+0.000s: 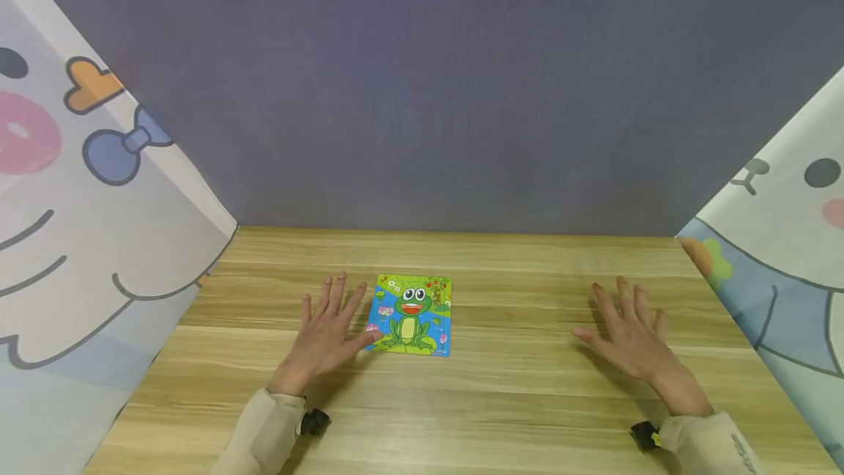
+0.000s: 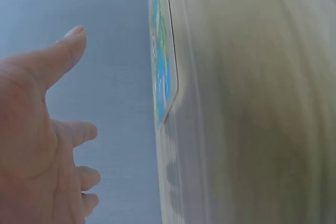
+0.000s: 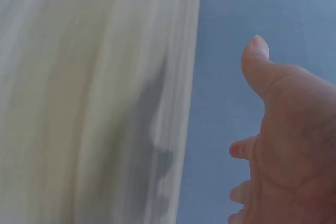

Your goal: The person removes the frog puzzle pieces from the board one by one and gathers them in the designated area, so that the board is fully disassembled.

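Observation:
A square picture puzzle (image 1: 410, 317) with a green frog on a blue and green scene lies flat on the table, left of the middle. My left hand (image 1: 330, 336) is spread palm down beside it, and its thumb overlaps the puzzle's left edge in the head view. From the left wrist view, a gap shows between this hand (image 2: 42, 129) and the puzzle (image 2: 161, 61), seen edge-on. Far over on the right, my right hand (image 1: 626, 343) hovers with fingers spread, holding nothing. Its shadow falls on the table beside the hand (image 3: 294, 140) in the right wrist view.
The wood-grain table (image 1: 501, 402) ends at a dark grey back panel (image 1: 448, 94). Side panels with cartoon prints, one on the left (image 1: 86, 262) and one on the right (image 1: 791, 262), flank it. Each wrist wears a small black device, such as the left one (image 1: 314, 422).

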`<state>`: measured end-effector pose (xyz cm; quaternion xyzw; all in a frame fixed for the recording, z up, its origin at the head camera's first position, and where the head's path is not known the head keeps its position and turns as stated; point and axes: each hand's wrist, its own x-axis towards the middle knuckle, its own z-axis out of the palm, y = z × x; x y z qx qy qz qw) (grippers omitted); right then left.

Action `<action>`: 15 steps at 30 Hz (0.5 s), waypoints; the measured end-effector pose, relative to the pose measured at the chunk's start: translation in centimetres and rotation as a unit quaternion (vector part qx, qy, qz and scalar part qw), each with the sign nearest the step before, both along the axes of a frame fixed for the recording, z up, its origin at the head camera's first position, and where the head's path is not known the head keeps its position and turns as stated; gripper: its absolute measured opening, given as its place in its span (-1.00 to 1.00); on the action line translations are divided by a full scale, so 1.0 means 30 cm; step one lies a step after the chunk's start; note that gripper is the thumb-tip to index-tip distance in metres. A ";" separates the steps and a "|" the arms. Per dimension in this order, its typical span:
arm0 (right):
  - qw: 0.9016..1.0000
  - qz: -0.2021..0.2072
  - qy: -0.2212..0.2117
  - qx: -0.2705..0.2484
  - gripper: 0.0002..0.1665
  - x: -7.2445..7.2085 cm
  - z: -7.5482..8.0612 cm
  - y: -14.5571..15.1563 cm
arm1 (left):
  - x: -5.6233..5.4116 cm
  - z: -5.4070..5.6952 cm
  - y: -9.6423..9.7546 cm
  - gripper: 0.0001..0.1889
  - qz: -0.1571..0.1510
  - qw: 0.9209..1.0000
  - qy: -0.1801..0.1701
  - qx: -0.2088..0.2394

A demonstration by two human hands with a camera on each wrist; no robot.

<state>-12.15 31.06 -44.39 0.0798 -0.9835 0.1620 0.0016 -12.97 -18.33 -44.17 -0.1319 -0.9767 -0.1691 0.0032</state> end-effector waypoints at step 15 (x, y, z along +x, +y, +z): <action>0.999 0.034 0.000 -0.014 0.06 -0.088 0.032 -0.204 | -0.010 0.003 0.090 -0.03 -0.013 0.999 -0.015 0.026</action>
